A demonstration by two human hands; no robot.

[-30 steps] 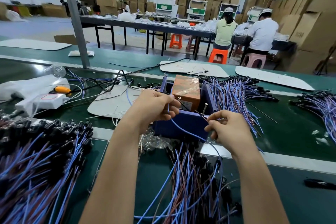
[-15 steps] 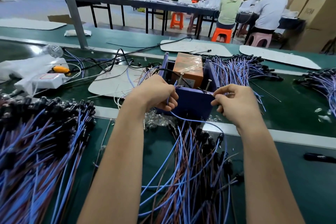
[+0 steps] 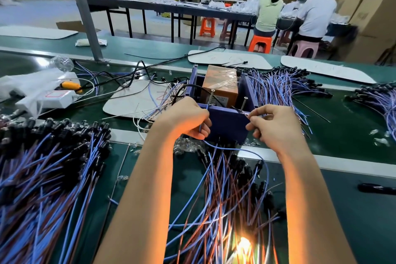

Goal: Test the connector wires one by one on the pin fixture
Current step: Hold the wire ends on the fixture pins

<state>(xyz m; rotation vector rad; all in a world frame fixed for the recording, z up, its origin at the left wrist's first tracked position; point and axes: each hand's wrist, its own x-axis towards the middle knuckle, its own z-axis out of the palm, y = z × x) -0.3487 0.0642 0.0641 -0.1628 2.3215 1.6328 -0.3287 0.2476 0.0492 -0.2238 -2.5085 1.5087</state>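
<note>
A blue box fixture with an orange block inside carries two upright metal pins, the left pin and the right pin. My left hand pinches the blue lead of a connector wire against the left pin's base. At the right pin my right hand pinches the wire's other thin end. The wire loops down between my forearms into a pile of blue and brown wires. A bright orange light glows at the bottom of that pile.
A large heap of wires with black connectors lies at my left, another bundle behind the fixture and one more at far right. A white power strip and cables sit left. A black tool lies right.
The view has tilted down and closer. Both hands have stayed at the fixture's pins with the wire ends, and a bright orange light now glows in the wire pile near me.
</note>
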